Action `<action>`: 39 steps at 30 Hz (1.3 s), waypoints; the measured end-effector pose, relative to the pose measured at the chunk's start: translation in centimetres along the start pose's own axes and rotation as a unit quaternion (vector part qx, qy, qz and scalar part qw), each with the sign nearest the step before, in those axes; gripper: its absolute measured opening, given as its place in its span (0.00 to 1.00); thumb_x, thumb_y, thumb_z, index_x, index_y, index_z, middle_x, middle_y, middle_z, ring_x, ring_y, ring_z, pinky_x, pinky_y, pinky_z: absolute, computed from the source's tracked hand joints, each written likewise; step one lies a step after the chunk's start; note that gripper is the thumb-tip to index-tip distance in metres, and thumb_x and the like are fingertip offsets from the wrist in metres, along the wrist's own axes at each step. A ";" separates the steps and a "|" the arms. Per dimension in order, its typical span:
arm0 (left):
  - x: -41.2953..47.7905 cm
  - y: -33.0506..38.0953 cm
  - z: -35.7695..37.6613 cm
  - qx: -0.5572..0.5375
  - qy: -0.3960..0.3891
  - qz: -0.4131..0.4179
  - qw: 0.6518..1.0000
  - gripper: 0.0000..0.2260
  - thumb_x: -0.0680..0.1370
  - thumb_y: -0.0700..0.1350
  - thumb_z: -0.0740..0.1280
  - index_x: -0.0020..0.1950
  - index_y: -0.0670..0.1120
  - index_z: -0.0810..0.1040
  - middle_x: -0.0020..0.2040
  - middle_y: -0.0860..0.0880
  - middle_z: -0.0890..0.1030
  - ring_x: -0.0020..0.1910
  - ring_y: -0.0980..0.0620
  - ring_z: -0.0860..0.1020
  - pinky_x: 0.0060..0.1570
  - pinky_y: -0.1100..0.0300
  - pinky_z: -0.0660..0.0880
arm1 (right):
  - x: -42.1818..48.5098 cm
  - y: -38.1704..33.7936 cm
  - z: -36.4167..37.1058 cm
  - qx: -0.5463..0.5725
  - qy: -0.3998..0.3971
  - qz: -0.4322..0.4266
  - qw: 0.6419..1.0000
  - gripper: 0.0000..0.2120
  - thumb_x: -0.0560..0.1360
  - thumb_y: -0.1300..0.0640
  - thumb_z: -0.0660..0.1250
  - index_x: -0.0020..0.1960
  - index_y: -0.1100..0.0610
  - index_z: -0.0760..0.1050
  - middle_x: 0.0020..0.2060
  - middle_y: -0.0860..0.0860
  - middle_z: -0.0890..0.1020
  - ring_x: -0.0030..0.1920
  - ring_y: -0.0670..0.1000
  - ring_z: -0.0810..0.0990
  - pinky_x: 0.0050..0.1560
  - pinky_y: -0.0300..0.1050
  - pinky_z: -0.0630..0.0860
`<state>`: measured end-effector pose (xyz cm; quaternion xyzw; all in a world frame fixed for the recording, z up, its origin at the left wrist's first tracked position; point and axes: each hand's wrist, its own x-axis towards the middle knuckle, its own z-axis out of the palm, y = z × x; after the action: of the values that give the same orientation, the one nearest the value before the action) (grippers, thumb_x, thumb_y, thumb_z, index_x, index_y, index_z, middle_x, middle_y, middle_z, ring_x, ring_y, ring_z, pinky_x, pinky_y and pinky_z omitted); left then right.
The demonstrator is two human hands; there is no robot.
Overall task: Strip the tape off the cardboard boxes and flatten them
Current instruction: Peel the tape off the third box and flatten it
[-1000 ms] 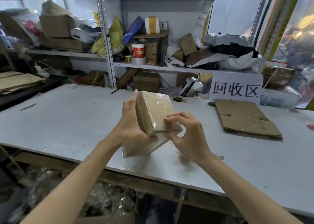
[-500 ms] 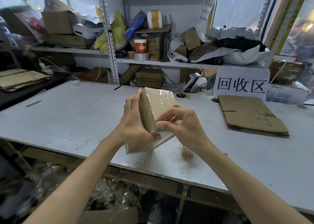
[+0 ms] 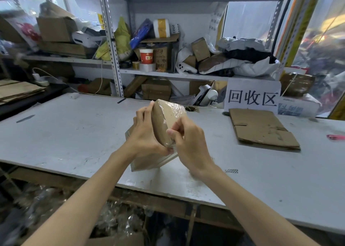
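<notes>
A small brown cardboard box (image 3: 164, 120), wrapped in shiny clear tape, stands tilted on one corner on the grey table (image 3: 74, 133). My left hand (image 3: 145, 135) grips its left side, thumb along the upper edge. My right hand (image 3: 188, 143) is at the box's near right edge, thumb and fingers pinched on the tape (image 3: 176, 109) there. The box's lower part shows below both hands. To the right lies a flattened cardboard box (image 3: 261, 128) on the table.
A white sign with black characters (image 3: 252, 98) stands behind the flattened box. A pink object (image 3: 336, 137) lies at the far right. Cluttered metal shelves (image 3: 158, 72) rise behind the table. Flat cardboard is stacked (image 3: 16, 90) at the left. Crumpled plastic lies under the table edge.
My right hand has slid from the box's lower front face to its near right edge and its fingers have pinched together there. The left hand keeps its hold.
</notes>
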<state>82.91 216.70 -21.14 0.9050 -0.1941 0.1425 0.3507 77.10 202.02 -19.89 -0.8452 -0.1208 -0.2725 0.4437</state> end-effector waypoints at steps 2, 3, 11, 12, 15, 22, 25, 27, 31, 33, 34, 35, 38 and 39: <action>0.1 0.0 0.1 -0.005 -0.001 0.003 1.000 0.64 0.50 0.65 0.73 0.79 0.53 0.44 0.68 0.56 0.55 0.68 0.51 0.58 0.68 0.51 0.66 | 0.2 0.4 -0.4 0.004 -0.008 -0.031 0.999 0.07 0.73 0.63 0.70 0.39 0.59 0.72 0.35 0.50 0.77 0.38 0.48 0.74 0.39 0.45 0.73; 0.1 0.0 0.1 -0.006 -0.002 0.004 1.000 0.64 0.50 0.65 0.74 0.79 0.53 0.44 0.68 0.56 0.55 0.69 0.51 0.58 0.68 0.52 0.65 | 0.3 0.5 -0.7 0.006 -0.022 -0.042 0.999 0.07 0.72 0.63 0.70 0.40 0.59 0.72 0.35 0.51 0.77 0.38 0.49 0.75 0.39 0.46 0.74; -0.3 -0.1 0.0 -0.010 -0.007 0.012 1.000 0.64 0.49 0.65 0.75 0.78 0.56 0.44 0.65 0.59 0.54 0.67 0.53 0.58 0.67 0.51 0.67 | 1.5 1.0 -2.3 0.088 -0.162 -0.010 0.983 0.21 0.65 0.69 0.75 0.49 0.56 0.67 0.33 0.53 0.78 0.31 0.45 0.74 0.38 0.39 0.75; -0.4 -0.1 0.0 -0.008 -0.007 0.013 1.000 0.64 0.49 0.65 0.75 0.78 0.55 0.45 0.65 0.58 0.55 0.67 0.53 0.58 0.67 0.50 0.67 | 1.5 0.9 -2.3 0.084 -0.164 -0.009 0.983 0.20 0.66 0.70 0.74 0.49 0.57 0.66 0.33 0.54 0.78 0.31 0.45 0.74 0.37 0.37 0.74; -0.4 0.0 -0.1 -0.006 -0.007 0.017 1.000 0.64 0.49 0.65 0.74 0.78 0.54 0.45 0.66 0.57 0.55 0.67 0.52 0.59 0.67 0.50 0.68 | 1.1 0.5 -2.2 0.073 -0.172 -0.021 0.982 0.14 0.71 0.74 0.66 0.47 0.59 0.65 0.35 0.61 0.74 0.35 0.50 0.73 0.35 0.32 0.70; 0.2 0.3 0.2 -0.002 0.003 0.000 1.000 0.65 0.49 0.64 0.76 0.79 0.52 0.46 0.69 0.53 0.55 0.66 0.54 0.57 0.65 0.57 0.64 | 1.1 1.4 -2.5 0.049 -0.160 0.045 0.985 0.11 0.75 0.64 0.67 0.54 0.57 0.68 0.36 0.49 0.74 0.37 0.47 0.72 0.36 0.40 0.69; 0.4 0.0 -0.2 0.004 0.002 -0.015 1.000 0.66 0.48 0.66 0.75 0.79 0.51 0.45 0.69 0.53 0.55 0.65 0.55 0.56 0.64 0.56 0.64 | 1.4 1.7 -2.5 0.062 -0.117 0.032 0.991 0.12 0.70 0.61 0.74 0.50 0.57 0.75 0.39 0.50 0.75 0.40 0.50 0.74 0.44 0.43 0.75; 0.3 -0.2 -0.2 0.006 0.002 -0.016 1.000 0.67 0.47 0.68 0.73 0.79 0.51 0.45 0.70 0.53 0.54 0.66 0.54 0.56 0.64 0.56 0.64 | 1.5 1.8 -2.3 0.062 -0.126 0.018 0.990 0.08 0.69 0.61 0.75 0.43 0.56 0.77 0.43 0.52 0.74 0.42 0.50 0.75 0.46 0.39 0.75; -0.2 -0.5 -0.2 0.006 0.003 -0.016 1.000 0.66 0.48 0.68 0.73 0.79 0.53 0.44 0.70 0.54 0.54 0.68 0.53 0.56 0.66 0.53 0.65 | 1.6 1.9 -1.8 0.007 -0.141 -0.006 0.990 0.07 0.71 0.62 0.73 0.39 0.62 0.76 0.39 0.48 0.74 0.43 0.49 0.71 0.42 0.34 0.67; -0.1 -0.5 -0.2 0.003 0.009 -0.016 1.000 0.66 0.48 0.67 0.74 0.79 0.53 0.44 0.69 0.55 0.55 0.68 0.54 0.57 0.65 0.53 0.64 | 1.8 1.8 -1.9 -0.064 -0.145 -0.016 0.987 0.08 0.72 0.58 0.71 0.39 0.59 0.74 0.36 0.45 0.74 0.42 0.48 0.70 0.39 0.36 0.65; -0.1 -0.5 -0.1 0.001 0.011 -0.016 1.000 0.66 0.48 0.67 0.74 0.79 0.53 0.45 0.69 0.55 0.55 0.68 0.54 0.57 0.65 0.54 0.64 | 1.9 1.7 -2.0 -0.100 -0.154 -0.020 0.983 0.08 0.73 0.56 0.70 0.39 0.56 0.72 0.35 0.45 0.74 0.41 0.49 0.71 0.37 0.38 0.64; -0.1 -0.4 0.0 0.000 0.012 -0.016 1.000 0.66 0.48 0.67 0.74 0.79 0.53 0.45 0.69 0.56 0.55 0.68 0.54 0.57 0.65 0.55 0.64 | 2.1 1.7 -2.2 -0.126 -0.167 -0.021 0.978 0.09 0.75 0.55 0.69 0.39 0.54 0.71 0.34 0.45 0.74 0.39 0.50 0.72 0.35 0.40 0.65; 0.3 -0.1 0.4 0.008 0.010 -0.010 1.000 0.66 0.49 0.66 0.76 0.80 0.52 0.44 0.69 0.55 0.55 0.67 0.53 0.57 0.65 0.55 0.64 | 2.2 2.0 -3.0 -0.122 -0.165 -0.012 0.979 0.08 0.74 0.54 0.69 0.41 0.55 0.72 0.34 0.48 0.77 0.36 0.52 0.74 0.35 0.44 0.69; 0.4 -0.1 0.5 0.021 0.008 -0.011 1.000 0.67 0.51 0.66 0.77 0.80 0.52 0.43 0.69 0.55 0.55 0.67 0.52 0.57 0.65 0.54 0.65 | 2.1 2.1 -3.2 -0.106 -0.142 -0.014 0.984 0.08 0.73 0.52 0.71 0.43 0.54 0.74 0.35 0.48 0.78 0.35 0.50 0.75 0.36 0.46 0.72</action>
<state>83.34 216.34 -21.43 0.9131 -0.1782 0.1495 0.3348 78.65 198.13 -18.61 -0.9160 -0.1648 -0.1668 0.3256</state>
